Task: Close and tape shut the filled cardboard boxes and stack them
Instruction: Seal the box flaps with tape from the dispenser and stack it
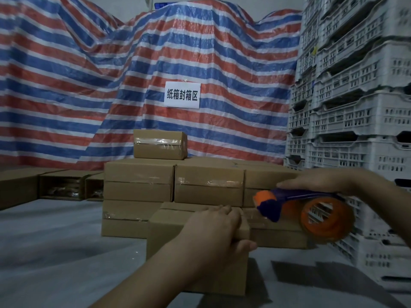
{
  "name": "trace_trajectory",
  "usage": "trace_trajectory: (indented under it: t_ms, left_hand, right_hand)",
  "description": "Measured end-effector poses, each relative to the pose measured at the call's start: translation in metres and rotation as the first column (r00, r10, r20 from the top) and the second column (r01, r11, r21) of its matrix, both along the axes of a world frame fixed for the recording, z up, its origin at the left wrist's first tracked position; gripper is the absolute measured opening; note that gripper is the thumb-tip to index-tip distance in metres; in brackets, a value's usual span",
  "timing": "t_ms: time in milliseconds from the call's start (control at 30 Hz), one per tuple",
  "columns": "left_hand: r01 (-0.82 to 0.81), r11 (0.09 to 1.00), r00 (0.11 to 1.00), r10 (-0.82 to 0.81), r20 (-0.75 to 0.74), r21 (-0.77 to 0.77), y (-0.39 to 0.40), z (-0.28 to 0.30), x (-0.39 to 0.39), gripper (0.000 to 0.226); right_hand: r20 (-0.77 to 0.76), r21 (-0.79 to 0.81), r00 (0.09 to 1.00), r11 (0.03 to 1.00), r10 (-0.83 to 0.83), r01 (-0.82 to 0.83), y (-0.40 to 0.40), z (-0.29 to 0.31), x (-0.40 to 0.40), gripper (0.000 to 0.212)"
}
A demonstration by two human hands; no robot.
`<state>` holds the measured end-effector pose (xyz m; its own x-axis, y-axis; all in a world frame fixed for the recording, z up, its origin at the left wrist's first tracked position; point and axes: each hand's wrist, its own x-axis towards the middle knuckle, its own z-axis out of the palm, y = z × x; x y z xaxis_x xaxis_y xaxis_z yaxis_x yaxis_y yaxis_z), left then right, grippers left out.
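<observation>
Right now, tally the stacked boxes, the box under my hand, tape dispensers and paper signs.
Stacked boxes showing: 6
Box under left hand: 1
Tape dispenser: 1
Paper sign: 1
Total: 9

left hand [213, 232] holds box [173, 223] | right hand [322, 181] grips tape dispenser [311, 210], seemingly touching box

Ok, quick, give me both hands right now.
Left hand: gripping the box at its top edge, steadying it.
Right hand: holding the tape dispenser by its handle.
</observation>
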<state>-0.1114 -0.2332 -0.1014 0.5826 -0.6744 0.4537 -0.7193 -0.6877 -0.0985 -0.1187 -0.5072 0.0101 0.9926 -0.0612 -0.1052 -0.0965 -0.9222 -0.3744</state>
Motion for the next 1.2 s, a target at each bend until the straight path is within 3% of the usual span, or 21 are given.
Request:
trace_trajectory:
  t_ms: [133,233,367,433,533,633,800,1000,1100,1133,1200]
  left_hand:
    - [0.003,1.000,1.000,-0.003,0.020,-0.012,0.000,-0.002,0.001,0.059]
    - [0.019,1.000,1.000,-0.019,0.022,-0.023,0.001,-0.002,0.001,0.062]
    - [0.008,1.000,0.999,-0.008,0.036,0.002,0.000,-0.002,-0.001,0.066]
    - [-0.001,1.000,0.999,0.000,0.035,0.023,-0.001,-0.001,0.000,0.066]
    - [0.004,1.000,0.999,-0.005,0.036,0.022,-0.002,0.000,0.000,0.061]
    - [-0.002,1.000,0.999,0.001,0.035,0.029,0.000,-0.001,-0.001,0.064]
    - [-0.010,0.999,0.999,0.009,0.036,0.035,-0.002,0.001,-0.002,0.065]
    - [0.009,1.000,0.999,-0.009,0.045,0.009,0.000,-0.004,-0.001,0.072]
    - [0.017,1.000,0.998,-0.017,0.054,-0.006,0.000,-0.004,0.000,0.070]
    - [0.015,1.000,0.998,-0.014,0.060,-0.006,0.001,-0.003,0.001,0.070]
    - [0.012,1.000,0.998,-0.012,0.064,-0.005,0.001,-0.003,0.002,0.069]
  right_hand:
    - [0.005,-0.153,0.996,0.984,-0.090,0.090,0.001,0.023,-0.014,0.062]
    - [-0.004,-0.484,0.995,0.870,-0.104,0.089,0.033,0.014,-0.006,0.059]
    - [0.040,-0.644,0.999,0.763,-0.035,0.053,0.088,0.011,-0.006,0.041]
    - [0.050,-0.739,0.999,0.673,0.016,0.027,0.107,0.019,-0.013,0.036]
    - [0.068,-0.889,0.993,0.458,0.094,0.018,0.130,0.020,-0.015,0.033]
    - [0.072,-0.950,0.991,0.310,0.115,0.033,0.145,0.018,-0.014,0.032]
    - [0.050,-0.959,0.996,0.283,0.074,0.027,0.152,0.018,-0.014,0.032]
    - [0.063,-0.843,0.998,0.535,0.002,0.052,0.116,0.048,-0.018,0.043]
    - [0.100,-0.792,0.995,0.604,-0.011,0.086,0.098,0.055,-0.027,0.048]
    - [0.096,-0.808,0.995,0.585,0.008,0.073,0.099,0.044,-0.027,0.046]
    - [0.011,-0.919,0.997,0.394,0.076,-0.020,0.106,0.004,-0.020,0.034]
